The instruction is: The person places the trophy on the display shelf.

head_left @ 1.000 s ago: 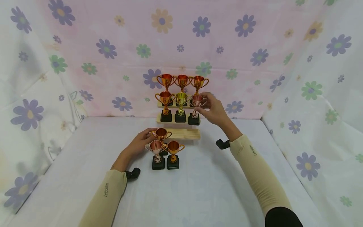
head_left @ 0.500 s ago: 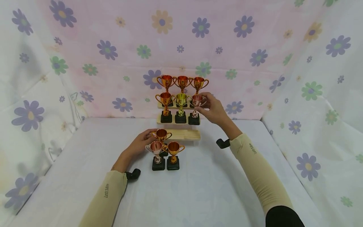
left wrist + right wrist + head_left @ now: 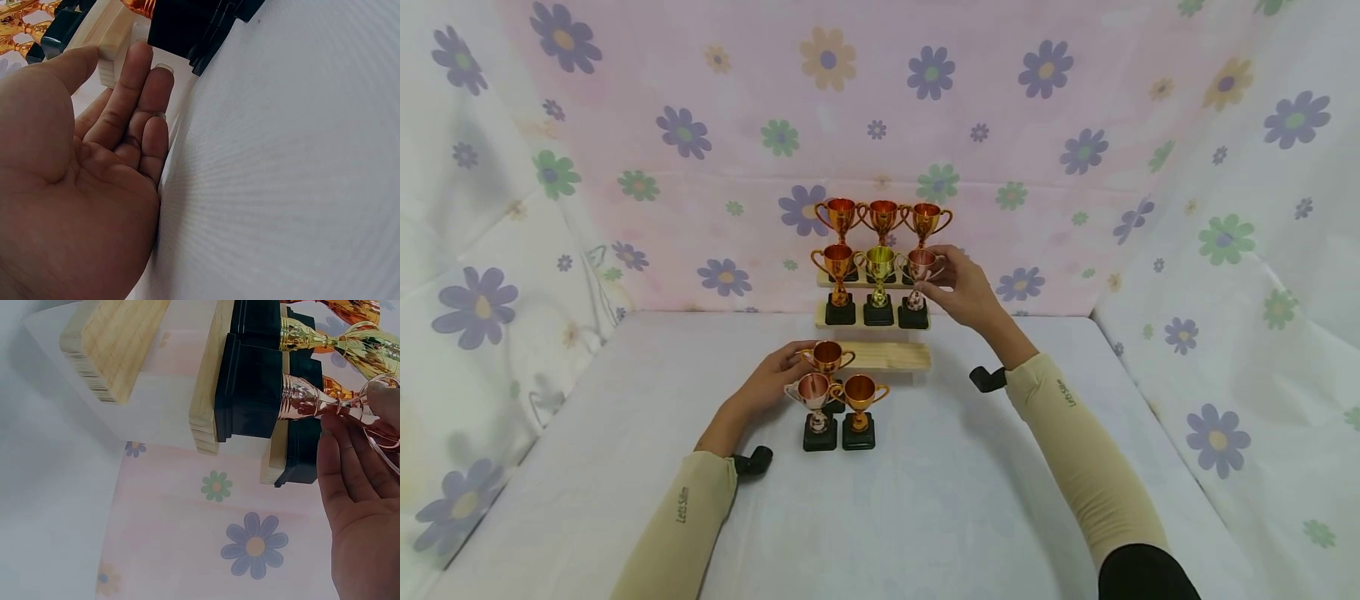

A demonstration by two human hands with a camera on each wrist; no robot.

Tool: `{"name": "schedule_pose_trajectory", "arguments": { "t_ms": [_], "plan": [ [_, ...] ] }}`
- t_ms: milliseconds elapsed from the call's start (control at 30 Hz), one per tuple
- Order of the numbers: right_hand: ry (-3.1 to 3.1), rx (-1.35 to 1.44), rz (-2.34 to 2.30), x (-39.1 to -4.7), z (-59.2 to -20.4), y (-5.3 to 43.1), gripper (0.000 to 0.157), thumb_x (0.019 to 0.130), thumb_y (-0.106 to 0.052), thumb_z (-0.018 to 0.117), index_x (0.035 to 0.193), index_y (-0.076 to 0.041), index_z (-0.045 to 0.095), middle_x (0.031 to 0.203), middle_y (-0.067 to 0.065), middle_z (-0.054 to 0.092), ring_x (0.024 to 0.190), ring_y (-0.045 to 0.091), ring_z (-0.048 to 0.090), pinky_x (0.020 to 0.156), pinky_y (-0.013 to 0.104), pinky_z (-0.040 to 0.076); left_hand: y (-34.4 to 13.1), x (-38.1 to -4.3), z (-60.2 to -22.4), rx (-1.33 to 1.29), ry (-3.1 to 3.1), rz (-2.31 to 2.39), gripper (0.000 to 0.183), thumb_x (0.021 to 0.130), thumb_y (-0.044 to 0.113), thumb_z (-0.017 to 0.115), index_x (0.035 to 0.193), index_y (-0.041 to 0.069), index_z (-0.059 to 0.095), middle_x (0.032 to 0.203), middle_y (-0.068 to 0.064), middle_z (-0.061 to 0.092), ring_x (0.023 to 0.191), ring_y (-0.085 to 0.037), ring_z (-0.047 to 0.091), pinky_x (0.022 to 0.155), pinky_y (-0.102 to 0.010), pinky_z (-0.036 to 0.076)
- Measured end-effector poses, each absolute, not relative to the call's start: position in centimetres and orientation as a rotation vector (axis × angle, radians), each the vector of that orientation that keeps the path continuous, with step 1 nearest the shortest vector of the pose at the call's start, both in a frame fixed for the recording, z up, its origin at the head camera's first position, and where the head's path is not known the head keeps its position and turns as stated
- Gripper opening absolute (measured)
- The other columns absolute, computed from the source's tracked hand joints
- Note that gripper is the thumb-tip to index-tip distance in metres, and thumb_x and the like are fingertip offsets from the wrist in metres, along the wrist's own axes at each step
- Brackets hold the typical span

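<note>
Right wrist view had the best look: the right grip (image 3: 369, 506) was pinching the rose cup (image 3: 303, 399) high up, thumb on one side, fingers round the other. Its base (image 3: 250, 390) looked to be sitting on the right end of the middle shelf (image 3: 208, 394), cup upright. Imo the trick was checking that the base sat flat and square, then opening up slowly and backing straight off. Yellow cup (image 3: 879, 263) stood just beside it, super close, so a sideways bump was the main risk. Left grip (image 3: 769, 377) was down at the low shelf (image 3: 887, 356), thumb at its end; couldn't tell if it pinched or only braced. Steadying there probably helped. Three more cups (image 3: 859, 392) stood near it on the bench (image 3: 962, 500), so easy does it.
</note>
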State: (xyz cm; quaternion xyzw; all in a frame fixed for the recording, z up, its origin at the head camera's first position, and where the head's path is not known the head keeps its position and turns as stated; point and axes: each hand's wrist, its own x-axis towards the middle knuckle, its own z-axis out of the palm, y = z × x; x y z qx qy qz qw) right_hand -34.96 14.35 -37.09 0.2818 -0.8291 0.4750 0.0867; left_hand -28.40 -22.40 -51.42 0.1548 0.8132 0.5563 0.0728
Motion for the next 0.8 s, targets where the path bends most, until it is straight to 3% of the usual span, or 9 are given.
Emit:
{"name": "schedule_pose_trajectory", "arguments": {
  "t_ms": [233,367,600,800],
  "plan": [
    [-2.463,0.798,1.488,-34.9,-37.8,14.6,0.066,0.098,-0.013,0.079,0.155,-0.007,0.046,0.125,0.020,0.065,0.118,0.038,0.069,0.109,0.056,0.050,-22.4,-28.5,-51.4,0.473,2.432,1.679,0.052,0.112,0.030,0.058,0.159,0.012,0.047,0.144,-0.019,0.065,0.134,-0.037,0.061,0.119,-0.062,0.035],
    [-2.422,0.785,1.518,-34.3,-38.1,14.9,0.068,0.099,-0.007,0.076,0.156,0.000,0.041,0.133,0.026,0.063,0.123,0.044,0.065,0.111,0.057,0.048,-22.4,-28.4,-51.4,0.450,2.435,1.668,0.053,0.111,0.032,0.058,0.159,0.015,0.047,0.145,-0.018,0.065,0.135,-0.036,0.060,0.119,-0.060,0.035],
    [-2.305,0.798,1.581,-30.8,-37.3,15.2,0.064,0.097,0.005,0.073,0.150,0.016,0.039,0.133,0.040,0.059,0.122,0.055,0.060,0.109,0.062,0.046,-22.4,-28.4,-51.2,0.436,2.467,1.643,0.049,0.112,0.030,0.057,0.158,0.015,0.049,0.147,-0.014,0.064,0.138,-0.035,0.055,0.121,-0.060,0.033],
    [-2.236,0.749,1.567,-29.4,-38.0,15.5,0.058,0.097,0.005,0.073,0.146,0.015,0.043,0.129,0.038,0.062,0.120,0.052,0.063,0.108,0.060,0.048,-22.3,-28.3,-51.3,0.455,2.445,1.657,0.052,0.112,0.030,0.057,0.159,0.012,0.046,0.145,-0.019,0.064,0.134,-0.037,0.060,0.120,-0.062,0.033]
  ]
}}
